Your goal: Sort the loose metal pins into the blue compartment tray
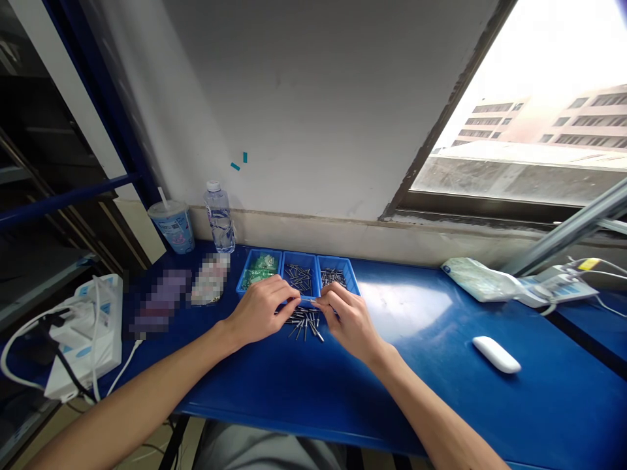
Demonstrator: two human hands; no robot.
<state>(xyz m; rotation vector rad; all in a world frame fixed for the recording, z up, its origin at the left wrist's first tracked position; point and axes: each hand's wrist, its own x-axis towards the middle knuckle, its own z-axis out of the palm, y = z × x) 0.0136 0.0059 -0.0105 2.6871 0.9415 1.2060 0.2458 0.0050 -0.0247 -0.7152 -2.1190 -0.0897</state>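
My left hand [259, 308] and my right hand [345, 316] meet over a loose pile of small metal pins [304, 322] on the blue table [441, 365]. Both hands pinch with fingertips close together, and a thin pin seems held between them. Just behind the hands stand three small blue trays: the left tray [247, 269] holds green parts, the middle tray [300, 258] and the right tray [351, 269] hold metal pins.
A lidded cup with a straw [172, 225] and a water bottle [219, 217] stand at the wall. A white power strip with cables [83, 333] lies left. A white mouse-like object [496, 354] and a plastic bag [477, 279] lie right.
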